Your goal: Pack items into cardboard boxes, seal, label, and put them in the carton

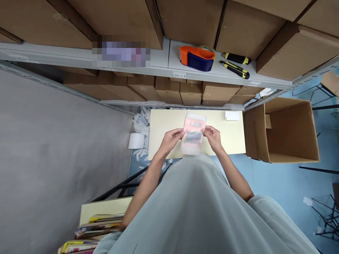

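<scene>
Left hand: the left hand (169, 141) reaches in from 7 o'clock, thumb and forefinger nearly closed in a pinch on the packet's 9 o'clock edge.
Right hand: the right hand (213, 138) comes from between 4 and 5 o'clock, fingers bent towards 10, thumb flat on the packet's face, pinching its 3 o'clock edge.
Packet: the pink-and-white packet (193, 134) is between both hands, over the cream table (225, 141); whether it touches the surface I cannot tell.
Long axis: from just past 12 to just past 6, printed face up.
Around packet: small white box (232, 116) at 2, open carton (291, 130) at 3.
</scene>
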{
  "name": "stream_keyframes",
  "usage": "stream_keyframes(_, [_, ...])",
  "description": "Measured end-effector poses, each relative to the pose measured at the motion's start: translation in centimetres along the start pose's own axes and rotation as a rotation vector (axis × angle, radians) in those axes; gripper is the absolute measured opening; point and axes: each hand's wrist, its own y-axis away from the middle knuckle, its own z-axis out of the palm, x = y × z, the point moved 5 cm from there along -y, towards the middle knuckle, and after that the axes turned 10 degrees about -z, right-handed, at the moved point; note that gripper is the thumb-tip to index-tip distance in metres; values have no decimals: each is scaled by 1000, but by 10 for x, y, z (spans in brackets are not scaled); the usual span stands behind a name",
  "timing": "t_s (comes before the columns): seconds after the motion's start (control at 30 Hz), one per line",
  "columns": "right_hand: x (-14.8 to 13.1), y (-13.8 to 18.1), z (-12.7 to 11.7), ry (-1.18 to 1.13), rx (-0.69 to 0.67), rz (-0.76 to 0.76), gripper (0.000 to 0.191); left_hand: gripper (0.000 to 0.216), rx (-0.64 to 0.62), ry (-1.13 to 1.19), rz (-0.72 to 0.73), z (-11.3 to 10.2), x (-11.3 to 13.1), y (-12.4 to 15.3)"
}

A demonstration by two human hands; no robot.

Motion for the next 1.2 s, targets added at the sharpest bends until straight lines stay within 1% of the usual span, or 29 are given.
stream_keyframes(0.1, [5,-1,-3,12,-22,13,51,60,-2,25,-27,3,-6,1])
stream_keyframes(0.23, [6,-1,-3,38,-84,-7,50,62,75,57,-41,1,-15,0])
stream_keyframes(0.33, [6,0,-1,107,-142,-35,52,61,117,58,-26,-2,-20,1])
stream_keyframes(0.43, [5,2,3,169,-182,-66,46,59,118,36,0,-6,-22,4])
stream_keyframes(0.67, [-3,9,18,219,-261,-109,36,58,101,15,25,-20,-26,14])
stream_keyframes(0.77, [-8,13,27,257,-290,-128,29,51,132,-21,51,-28,-25,18])
stream_keyframes(0.87, [-13,18,40,273,-339,-188,19,45,141,-60,103,-35,-24,23])
stream_keyframes(1.0, [-17,24,63,307,-425,-256,12,46,154,-9,145,-50,-30,27])
stream_keyframes(1.1, [-11,24,81,318,-460,-250,14,47,196,28,144,-67,-40,28])
stream_keyframes(1.2, [10,17,93,307,-433,-165,15,46,230,17,84,-86,-54,28])
